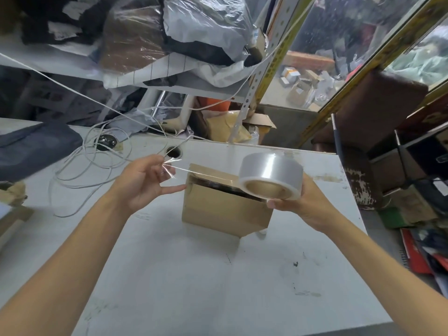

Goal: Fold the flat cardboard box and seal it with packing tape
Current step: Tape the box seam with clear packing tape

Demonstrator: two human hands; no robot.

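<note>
Brown cardboard box (225, 209) sat on the white counter (194, 275), top flaps gaping; clear tape roll (271, 175) was gripped by the right hand (298, 204), its loose end pinched by the left hand (143, 180) fingers

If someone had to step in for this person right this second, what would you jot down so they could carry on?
Left hand: fingers pinch the free end of the clear tape strip, pulled out over the box.
Right hand: holds the tape roll above the box's right side.
Cardboard box: folded into shape, standing on the white table, top flaps closed but with a dark gap along the seam.
Done: box folded, tape drawn out.
Left: lay the strip along the top seam, press it down, cut it off. Whether the underside is taped cannot be seen.
</note>
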